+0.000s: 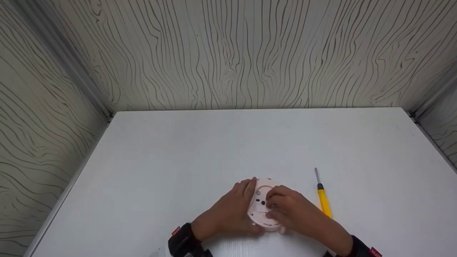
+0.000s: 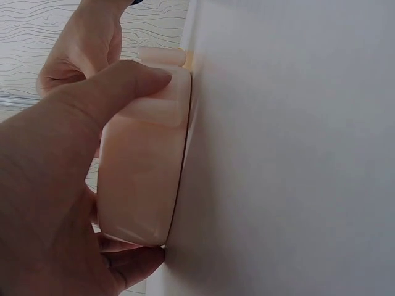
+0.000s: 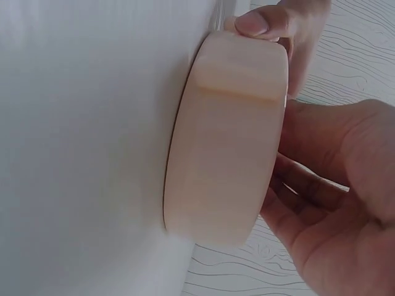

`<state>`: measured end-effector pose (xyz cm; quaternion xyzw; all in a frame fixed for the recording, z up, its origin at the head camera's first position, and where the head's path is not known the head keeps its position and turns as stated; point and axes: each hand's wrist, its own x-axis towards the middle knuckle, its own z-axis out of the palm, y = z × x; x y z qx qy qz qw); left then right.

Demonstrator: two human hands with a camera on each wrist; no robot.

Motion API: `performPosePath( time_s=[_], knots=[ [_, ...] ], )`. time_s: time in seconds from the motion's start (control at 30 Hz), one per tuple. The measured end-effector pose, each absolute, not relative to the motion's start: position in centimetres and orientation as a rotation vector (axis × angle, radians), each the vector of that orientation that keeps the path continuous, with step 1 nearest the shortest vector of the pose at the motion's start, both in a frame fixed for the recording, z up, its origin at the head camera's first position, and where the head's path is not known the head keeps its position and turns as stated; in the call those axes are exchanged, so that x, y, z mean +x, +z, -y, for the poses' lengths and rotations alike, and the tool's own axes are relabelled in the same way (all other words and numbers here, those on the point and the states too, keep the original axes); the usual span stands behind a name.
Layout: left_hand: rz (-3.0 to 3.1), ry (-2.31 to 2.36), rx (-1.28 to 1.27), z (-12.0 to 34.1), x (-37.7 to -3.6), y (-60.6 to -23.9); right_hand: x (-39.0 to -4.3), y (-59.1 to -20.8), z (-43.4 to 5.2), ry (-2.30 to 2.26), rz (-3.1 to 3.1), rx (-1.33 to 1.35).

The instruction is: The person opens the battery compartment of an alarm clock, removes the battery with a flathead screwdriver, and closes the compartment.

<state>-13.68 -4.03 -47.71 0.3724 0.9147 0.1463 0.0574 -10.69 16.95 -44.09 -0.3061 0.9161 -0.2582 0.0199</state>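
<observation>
A round, pale pink device (image 1: 257,222) lies flat on the table, its back facing up. That back carries small speaker holes, a dark round spot and a pale label. My left hand (image 1: 232,208) grips the device by its side; in the left wrist view the thumb (image 2: 145,80) lies on a flat part of the wall and the fingers wrap the opposite end. Over the back, my right hand (image 1: 292,210) has bent fingers with the tips at the surface near the middle. I cannot tell whether they pinch a small part there. The right wrist view shows the device's side wall (image 3: 222,148).
A screwdriver (image 1: 324,201) with a yellow handle lies just right of the right hand, tip pointing away. The white table (image 1: 200,142) ends at a wood-patterned wall (image 1: 228,53) at the back. A small pale object (image 1: 159,252) shows at the bottom edge.
</observation>
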Motion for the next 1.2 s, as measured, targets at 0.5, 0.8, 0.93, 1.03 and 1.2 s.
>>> performPosePath(
  time_s=[0.5,0.8,0.93,1.03,1.2],
  knots=[
    [-2.785,0.442,1.145,3.9,-13.7,-47.7,-10.3,-44.6,-16.2,-0.83,-2.951,-0.817],
    [-2.793,0.446,1.146,3.9,-13.5,-47.5,-10.1,-44.6,-16.0,-0.757,-2.998,-0.885],
    [-2.791,0.474,1.136,3.9,-13.5,-47.5,-10.0,-44.5,-15.8,-0.679,-3.014,-0.893],
    [-2.794,0.471,1.136,3.9,-13.5,-47.6,-10.0,-44.5,-15.7,-0.63,-3.015,-0.892],
    [-2.788,0.459,1.112,3.9,-13.5,-47.5,-10.0,-44.7,-15.5,-0.579,-3.008,-0.889]
  ],
)
